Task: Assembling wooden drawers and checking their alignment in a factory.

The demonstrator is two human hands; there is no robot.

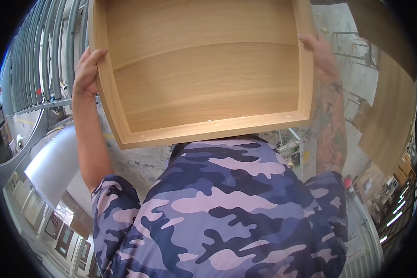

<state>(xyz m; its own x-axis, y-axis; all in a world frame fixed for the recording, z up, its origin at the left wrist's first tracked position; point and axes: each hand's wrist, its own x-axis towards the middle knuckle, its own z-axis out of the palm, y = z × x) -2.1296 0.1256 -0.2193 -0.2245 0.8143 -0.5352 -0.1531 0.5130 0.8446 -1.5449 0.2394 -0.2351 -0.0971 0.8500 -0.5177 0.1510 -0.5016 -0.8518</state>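
Observation:
A large, shallow wooden box like a drawer point(208, 83), light brown with raised side walls, is held up in front of my body. My left hand point(89, 69) grips its left wall, the thumb hooked over the top edge and the fingers mostly out of sight on the outer side. On the opposite wall my right hand point(320, 53) has a similar hold, its thumb tip over the edge and its fingers hidden. The near wall of the box sits close to my camouflage shirt. Small pale specks dot that near wall. The far end of the box runs out of view.
To the left stands a rack of grey metal bars point(46, 55), with a curved pale sheet point(55, 162) below it. Wooden panels point(389, 111) are on the right. Thin metal frames point(356, 48) stand on the stained grey floor point(343, 88).

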